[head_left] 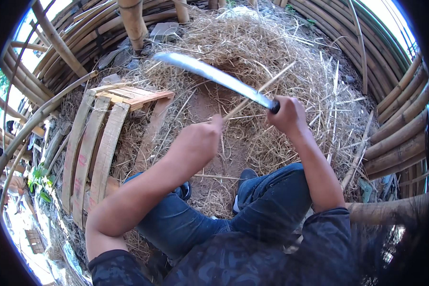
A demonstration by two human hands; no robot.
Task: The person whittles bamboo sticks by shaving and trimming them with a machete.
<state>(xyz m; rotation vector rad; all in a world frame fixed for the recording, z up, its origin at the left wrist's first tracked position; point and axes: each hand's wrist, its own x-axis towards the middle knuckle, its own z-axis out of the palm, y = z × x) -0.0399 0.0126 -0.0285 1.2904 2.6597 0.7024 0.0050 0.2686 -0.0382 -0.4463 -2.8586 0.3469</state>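
My right hand is closed round the dark handle of a machete. Its long, slightly curved blade points up and to the left, over the straw. In front of my left knee, my left hand grips the lower end of a thin bamboo strip. The strip slants up to the right and crosses the blade close to the machete's handle. Whether blade and strip touch, I cannot tell.
Dry straw and shavings cover much of the ground ahead. A slatted wooden crate stands left of my legs. Bamboo pole walls rise on both sides, and an upright bamboo post stands at the back left.
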